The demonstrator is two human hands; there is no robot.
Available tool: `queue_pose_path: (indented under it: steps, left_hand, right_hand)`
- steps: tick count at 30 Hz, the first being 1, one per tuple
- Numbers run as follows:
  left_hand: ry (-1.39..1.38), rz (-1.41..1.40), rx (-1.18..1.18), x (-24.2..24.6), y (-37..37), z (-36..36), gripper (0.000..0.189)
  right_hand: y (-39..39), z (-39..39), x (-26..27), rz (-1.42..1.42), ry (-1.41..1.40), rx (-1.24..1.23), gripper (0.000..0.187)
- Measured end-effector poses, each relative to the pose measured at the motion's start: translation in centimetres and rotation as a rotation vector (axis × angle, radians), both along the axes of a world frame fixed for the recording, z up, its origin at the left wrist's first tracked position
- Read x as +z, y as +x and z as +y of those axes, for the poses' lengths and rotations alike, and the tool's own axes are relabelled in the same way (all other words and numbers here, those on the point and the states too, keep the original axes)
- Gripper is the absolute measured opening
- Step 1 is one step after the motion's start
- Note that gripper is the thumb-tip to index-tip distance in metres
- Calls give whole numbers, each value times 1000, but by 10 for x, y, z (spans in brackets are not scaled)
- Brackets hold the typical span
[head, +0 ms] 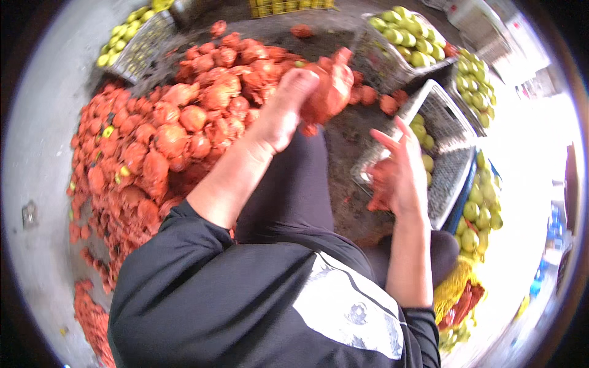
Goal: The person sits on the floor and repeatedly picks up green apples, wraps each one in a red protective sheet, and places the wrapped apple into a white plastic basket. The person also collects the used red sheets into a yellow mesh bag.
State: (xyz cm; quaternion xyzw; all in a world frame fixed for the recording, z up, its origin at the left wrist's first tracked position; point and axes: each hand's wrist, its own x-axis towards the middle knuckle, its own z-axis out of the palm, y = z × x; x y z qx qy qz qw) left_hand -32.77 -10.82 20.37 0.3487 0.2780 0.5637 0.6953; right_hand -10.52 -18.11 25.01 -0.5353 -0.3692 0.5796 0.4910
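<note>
My left hand grips a red plastic-wrapped bundle over my knee; what is inside cannot be seen. Its thin wrapping sticks up past the fingers. My right hand is blurred, with two fingers stretched out and crumpled red plastic film held against the palm. Just beyond that hand, a tilted white plastic crate holds some round green-yellow fruit. To the left spreads a large heap of red-wrapped fruit and crumpled red film.
Crates of green-yellow fruit stand at the far left and far right. More loose fruit lies beyond the tilted crate. A yellow net bag is beside my right leg. A yellow crate sits at the back.
</note>
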Motion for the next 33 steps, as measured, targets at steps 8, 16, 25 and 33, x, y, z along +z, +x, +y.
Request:
queue_pose_path:
  steps: [8,16,25,33]
  left_hand:
    - [-303,-143,-430,-46,157,-8,14]
    - [138,402,-243,-46,141,-23,32]
    - [-135,1764,662,-46,-196,12,36]
    - [-1081,2179,354,-93,-316,25,104]
  right_hand:
    - [40,-6,-39,509,27,-331,50]
    - [157,-33,-93,1,-122,-784,38]
    - [278,-6,-92,-201,-211,-874,41]
    - [289,3,-51,-42,104,-535,36]
